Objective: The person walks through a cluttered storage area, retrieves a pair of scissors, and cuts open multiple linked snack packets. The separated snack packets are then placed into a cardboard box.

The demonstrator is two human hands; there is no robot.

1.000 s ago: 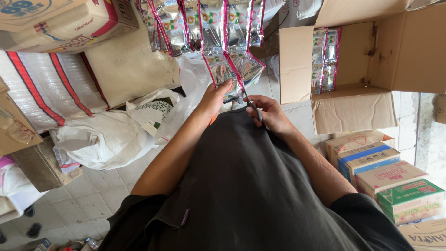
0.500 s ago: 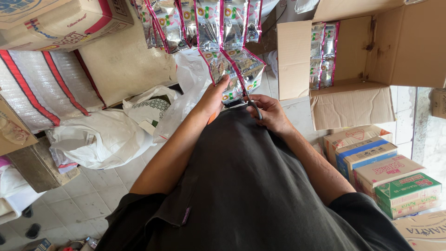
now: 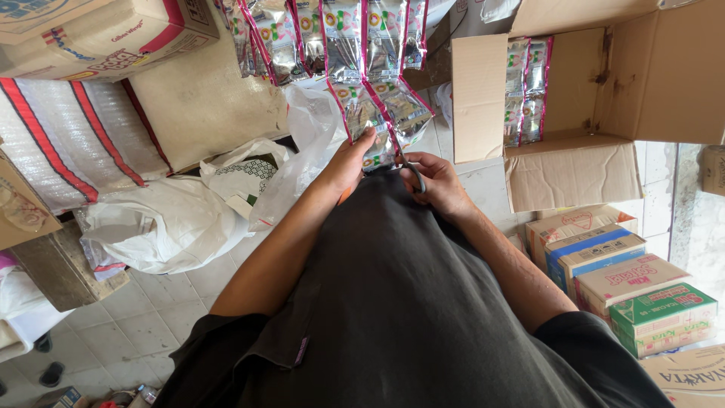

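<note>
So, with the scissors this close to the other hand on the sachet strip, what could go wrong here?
1. The left hand pinches the sachet strip right beside the scissors in the right hand, so a blade could nick a fingertip.
2. The cut seems to run between printed sachets; if it wanders, it may slice a packet open.
3. The freed sachets could drop to the tiled floor instead of into the open cardboard box, which stands off to the side.

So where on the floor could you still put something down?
Bare floor tiles show at lower left, between the white plastic bag and the dark shirt. A smaller patch lies beside the open cardboard box. The right is crowded with stacked cartons.
</note>
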